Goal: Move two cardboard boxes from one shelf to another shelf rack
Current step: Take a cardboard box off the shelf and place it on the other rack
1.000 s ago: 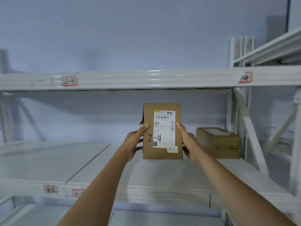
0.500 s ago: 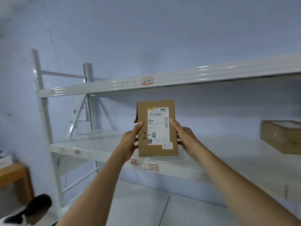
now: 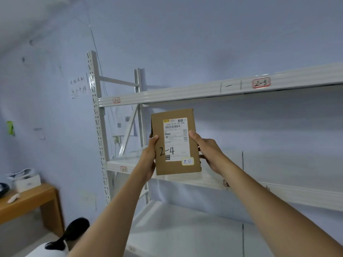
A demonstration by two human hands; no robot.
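Observation:
A small cardboard box (image 3: 193, 167) with a white shipping label and "2-4" handwritten on it is held upright in front of me at chest height. My left hand (image 3: 149, 154) grips its left edge and my right hand (image 3: 208, 151) grips its right edge. Behind it stands a white metal shelf rack (image 3: 167, 93) with red-edged tags reading 2-1, 2-2 and 2-3 on its beams. The box hangs in the air in front of the middle shelf (image 3: 278, 191), touching no shelf. No other box is in view.
The rack's perforated upright post (image 3: 97, 117) stands at the left end. A wooden table (image 3: 27, 203) with a white box and small items is at the lower left. A person's dark-haired head (image 3: 74, 230) is low beside the rack. The bottom shelf (image 3: 185, 238) lies below.
My view has swung left along the rack; the second box on the right shelf has left the frame, and the rack's left end and the table have come in. Both hands keep holding the box.

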